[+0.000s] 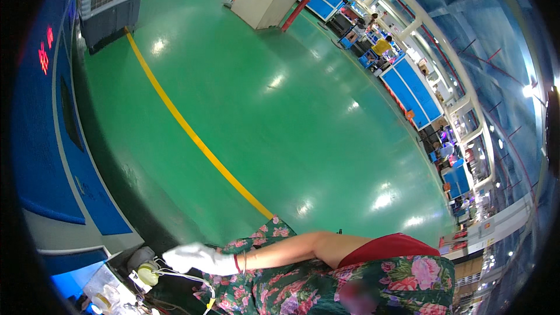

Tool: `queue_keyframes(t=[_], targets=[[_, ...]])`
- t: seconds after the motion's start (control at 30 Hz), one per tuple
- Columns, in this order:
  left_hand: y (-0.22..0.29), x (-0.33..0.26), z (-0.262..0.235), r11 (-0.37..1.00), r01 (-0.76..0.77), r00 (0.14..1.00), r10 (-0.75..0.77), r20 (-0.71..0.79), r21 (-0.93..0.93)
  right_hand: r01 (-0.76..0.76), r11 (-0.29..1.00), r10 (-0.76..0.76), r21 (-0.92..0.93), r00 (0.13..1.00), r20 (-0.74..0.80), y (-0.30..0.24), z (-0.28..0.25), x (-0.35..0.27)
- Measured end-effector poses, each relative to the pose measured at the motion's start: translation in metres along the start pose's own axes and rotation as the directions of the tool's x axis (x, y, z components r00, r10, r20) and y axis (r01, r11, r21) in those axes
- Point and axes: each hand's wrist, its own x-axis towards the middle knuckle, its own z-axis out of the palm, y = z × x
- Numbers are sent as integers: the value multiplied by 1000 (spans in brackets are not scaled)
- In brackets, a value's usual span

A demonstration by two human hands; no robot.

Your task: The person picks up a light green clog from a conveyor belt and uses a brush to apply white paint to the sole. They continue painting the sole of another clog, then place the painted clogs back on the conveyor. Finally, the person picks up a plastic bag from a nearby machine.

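Note:
My right hand (195, 258), in a white glove, reaches leftward from a red sleeve. Its fingers are closed together close to thin white cords (185, 275). Whether the cords are gripped is too small to tell. Just left of the fingertips is a round yellow-green part (147, 273) with the cords around it, beside a grey rounded piece (142, 256). One cord runs down toward the lower edge and carries a small yellow tag (210, 303). My left hand does not show.
A blue machine (41, 140) lines the left side. A lit bench area (105, 291) lies below it. My flowered apron (291, 291) fills the lower middle. Green floor (251, 105) with a yellow line (192, 131) stretches ahead. Blue workstations with people stand far right, near a pillar (262, 3).

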Motion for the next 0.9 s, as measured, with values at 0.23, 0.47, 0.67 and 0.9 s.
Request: queue_keyframes(t=[0.23, 0.47, 0.67, 0.9], targets=[[22, -20, 13, 981, 97, 984, -119, -129, -169, -78, 913, 283, -401, 828, 484, 68, 74, -44], [54, -32, 20, 941, 150, 952, -221, -213, -304, 33, 872, 283, -488, 780, 558, 57, 104, -66], [34, -67, -3, 859, 302, 807, -461, -368, -413, 77, 866, 246, -494, 794, 556, 73, 134, -72], [33, -96, 16, 769, 332, 675, -598, -431, -546, 111, 814, 324, -570, 728, 605, 86, 128, -80]])
